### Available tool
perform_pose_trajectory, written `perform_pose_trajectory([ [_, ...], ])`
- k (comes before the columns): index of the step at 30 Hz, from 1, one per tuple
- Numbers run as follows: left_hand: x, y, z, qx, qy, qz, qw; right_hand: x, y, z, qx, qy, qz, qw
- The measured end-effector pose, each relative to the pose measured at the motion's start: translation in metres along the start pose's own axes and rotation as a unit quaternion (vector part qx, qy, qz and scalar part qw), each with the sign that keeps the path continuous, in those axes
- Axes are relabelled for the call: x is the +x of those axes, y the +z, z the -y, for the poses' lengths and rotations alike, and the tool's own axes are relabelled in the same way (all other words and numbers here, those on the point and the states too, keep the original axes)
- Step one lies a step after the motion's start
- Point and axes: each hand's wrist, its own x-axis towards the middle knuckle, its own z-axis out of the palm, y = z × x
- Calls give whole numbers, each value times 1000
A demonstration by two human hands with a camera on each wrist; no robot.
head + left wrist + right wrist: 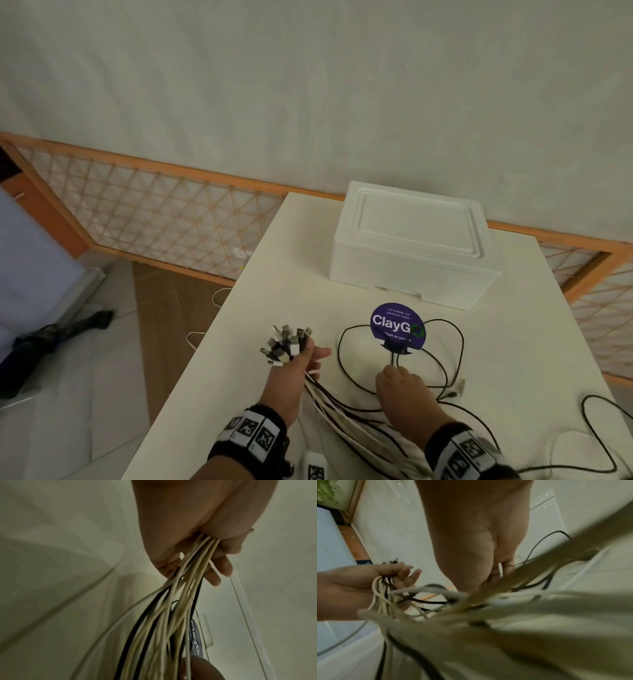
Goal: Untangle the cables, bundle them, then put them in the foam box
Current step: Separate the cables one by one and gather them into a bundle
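Note:
My left hand [301, 363] grips a bundle of white and black cables [342, 411] just below their USB plugs [287, 342], which fan out above the fist. In the left wrist view the cables [171, 608] run down out of the curled left hand [205, 555]. My right hand [400, 387] lies on the table to the right, its fingertips pinching a loose black cable [339, 353] that loops round the sign. In the right wrist view the right hand [479, 540] curls over blurred cables. The white foam box [411, 267] stands behind, lid on.
A round purple ClayGo sign [397, 325] stands on the white table [274, 274] between my hands and the box. Another black cable [589, 421] curls at the right near edge. A small white device [313, 462] lies near the front edge. The table's left edge drops to the floor.

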Motion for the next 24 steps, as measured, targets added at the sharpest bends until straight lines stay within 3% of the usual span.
perform_pose_trajectory([
  [5,-11,11,-4,106,59,35,992,0,-38,24,108,-35,-28,993],
  [8,-14,22,-7,95,91,31,991,5,-69,41,218,-67,-70,971],
  [10,-15,24,-9,94,93,35,991,5,-82,44,272,-51,-86,957],
  [16,-22,25,-11,74,92,66,991,-2,-92,36,484,29,-142,863],
  [19,-22,23,-7,43,79,66,994,-3,-89,37,508,16,-129,852],
  [24,-22,19,-8,49,93,97,990,-8,-87,42,499,12,-168,850],
])
